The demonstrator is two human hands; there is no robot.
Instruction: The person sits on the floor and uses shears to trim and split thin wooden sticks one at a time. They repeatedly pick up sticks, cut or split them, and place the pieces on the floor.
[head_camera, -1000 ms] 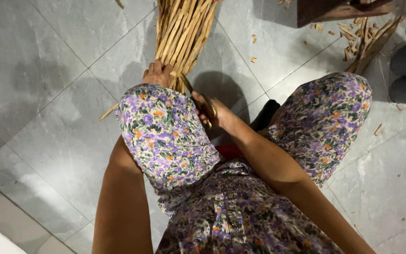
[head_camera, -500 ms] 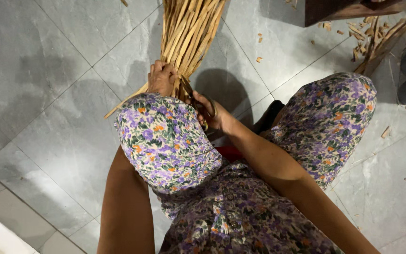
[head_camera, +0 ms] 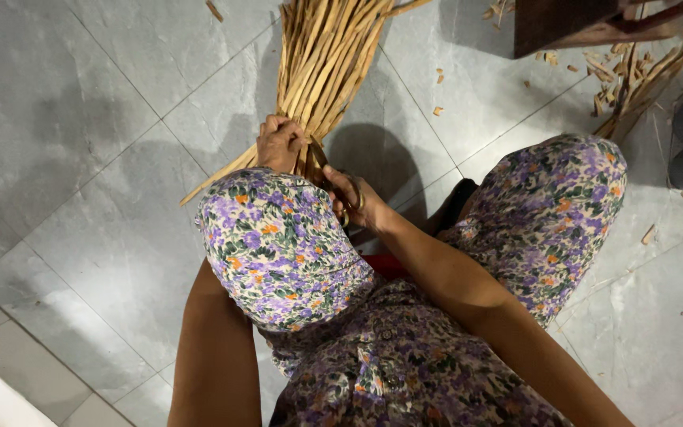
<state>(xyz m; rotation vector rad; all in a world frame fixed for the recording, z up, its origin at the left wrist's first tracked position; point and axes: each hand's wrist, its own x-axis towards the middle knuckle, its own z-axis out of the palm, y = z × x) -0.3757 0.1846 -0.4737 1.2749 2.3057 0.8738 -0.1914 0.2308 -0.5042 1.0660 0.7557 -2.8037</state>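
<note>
We see a bundle of thin, pale-brown sticks (head_camera: pixel 322 63) standing on end over the grey tiled floor (head_camera: pixel 81 198), its lower end gathered just above our left knee and its upper part fanning out past the top edge of the view. One loose stick (head_camera: pixel 219 175) splays out from the base of the bundle, slanting down to the left over the floor. Our left hand (head_camera: pixel 280 144) is clenched around the gathered base of the bundle, knuckles up, resting right against the top of the left knee. Our right hand (head_camera: pixel 351 194) reaches in from the lower right, just beside the base of the bundle and touching its lowest sticks; its fingers curl around something small and dark there, but we cannot tell what it is or how firmly it is held. Both knees are covered by a floral dress (head_camera: pixel 286 245) in purple, green and orange, and both bare forearms come up from the bottom of the view. Between the knees a bit of red (head_camera: pixel 393 265) shows. Farther out, at the upper right, a second loose heap of sticks (head_camera: pixel 634 87) lies against a dark wooden piece (head_camera: pixel 563 24), with small chips (head_camera: pixel 440 79) scattered on the tiles near it.
</note>
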